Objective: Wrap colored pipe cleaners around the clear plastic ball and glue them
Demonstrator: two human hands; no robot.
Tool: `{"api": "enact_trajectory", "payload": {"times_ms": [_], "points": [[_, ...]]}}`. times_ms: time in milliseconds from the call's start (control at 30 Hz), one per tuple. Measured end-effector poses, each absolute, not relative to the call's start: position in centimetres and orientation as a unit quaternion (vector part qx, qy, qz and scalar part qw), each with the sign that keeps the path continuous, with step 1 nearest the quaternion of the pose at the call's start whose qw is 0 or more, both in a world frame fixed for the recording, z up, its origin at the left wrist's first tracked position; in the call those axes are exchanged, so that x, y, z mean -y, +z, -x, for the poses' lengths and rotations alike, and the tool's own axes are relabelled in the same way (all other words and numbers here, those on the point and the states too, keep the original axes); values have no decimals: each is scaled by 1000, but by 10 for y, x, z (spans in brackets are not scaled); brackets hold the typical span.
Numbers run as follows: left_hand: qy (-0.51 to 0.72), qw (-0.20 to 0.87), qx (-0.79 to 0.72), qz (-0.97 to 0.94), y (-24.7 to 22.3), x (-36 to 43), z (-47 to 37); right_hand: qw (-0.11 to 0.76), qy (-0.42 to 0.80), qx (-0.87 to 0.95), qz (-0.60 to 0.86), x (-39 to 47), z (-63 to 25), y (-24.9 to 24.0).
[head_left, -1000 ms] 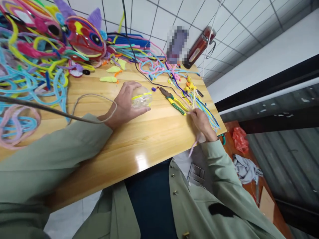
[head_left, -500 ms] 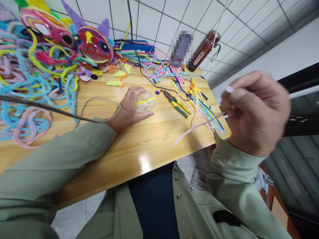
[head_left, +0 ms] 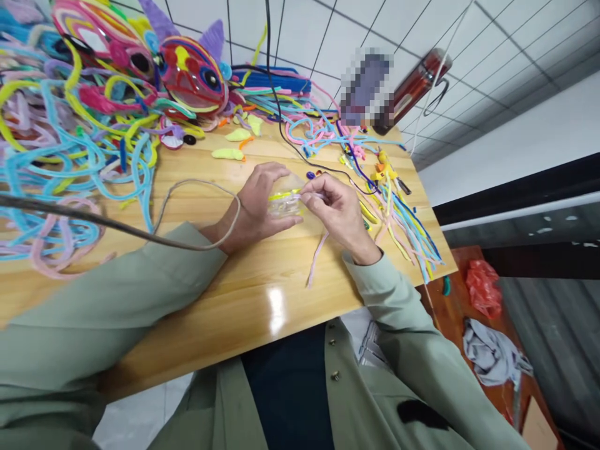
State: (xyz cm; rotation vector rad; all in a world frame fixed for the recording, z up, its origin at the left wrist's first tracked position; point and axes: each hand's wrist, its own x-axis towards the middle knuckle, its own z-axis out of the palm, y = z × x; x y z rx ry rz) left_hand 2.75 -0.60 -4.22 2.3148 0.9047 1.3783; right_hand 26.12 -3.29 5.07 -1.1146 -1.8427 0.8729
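My left hand [head_left: 260, 203] is wrapped round a clear, rounded plastic piece [head_left: 285, 205] with a yellow strip along it, just above the wooden table. Pinched between thumb and fingertips of my right hand [head_left: 335, 209] is a pale pink-purple pipe cleaner [head_left: 316, 259]. One end meets the clear piece at its right side, while the free length hangs below my palm. The pliers [head_left: 368, 212] with yellow-green handles lie mostly hidden behind my right hand.
A decorated animal mask [head_left: 194, 75] and tangled pipe cleaners [head_left: 70, 144] fill the table's left. A red thermos [head_left: 412, 90] stands at the back right. A yellow glue gun [head_left: 385, 169] lies near cut pipe cleaners. A thin cable [head_left: 197, 181] crosses my left wrist.
My right hand has come down and left from the raised position at the right, bringing the pipe cleaner to the clear plastic piece. My left hand keeps its hold. The view has shifted slightly.
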Motion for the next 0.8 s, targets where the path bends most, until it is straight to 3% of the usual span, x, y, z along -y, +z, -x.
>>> {"api": "enact_trajectory", "payload": {"times_ms": [800], "points": [[494, 64, -308, -811, -40, 5, -16, 399, 425, 703, 408, 37, -256, 48]]}}
